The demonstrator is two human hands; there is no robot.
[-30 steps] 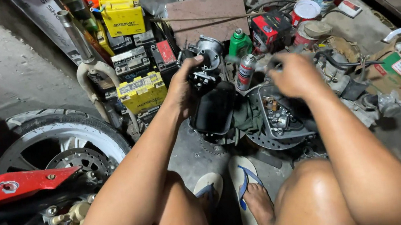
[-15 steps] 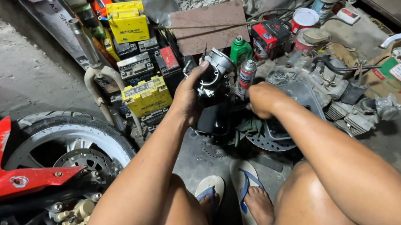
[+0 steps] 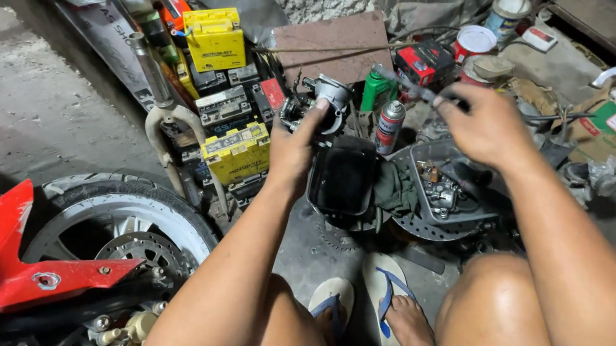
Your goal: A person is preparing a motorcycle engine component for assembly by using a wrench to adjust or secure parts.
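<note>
Head view, only one available. Left hand (image 3: 297,145) wrapped around a small metal carburettor (image 3: 319,102), thumb and fingers closed on its body, part held up off the concrete floor (image 3: 32,127) above a black plastic tray (image 3: 343,178). Right hand (image 3: 484,126) raised beside it, fingers pinched on a thin dark tool (image 3: 404,83), blurred; probably a small screwdriver, tip aimed toward the carburettor but apart from it. Grey parts tray (image 3: 474,208) under the right wrist, loose small fittings inside, green rag (image 3: 396,186) between the two trays. Aerosol spray can (image 3: 390,126) upright just behind the black tray, green bottle (image 3: 374,90) behind that. Stack of yellow and grey batteries (image 3: 237,151) at the left, near the floor's far edge by the wall; motorcycle front wheel (image 3: 111,245) with red fender (image 3: 5,265) at the near left. Feet in sandals (image 3: 385,307) at the near edge. Judged step: bringing tool to carburettor. Best done with the carburettor kept steady over the black tray so dropped screws land inside, tool seated square in the slot before turning, light pressure, removed bits placed in the grey tray. Risk: slip of the tip toward the left thumb.
</note>
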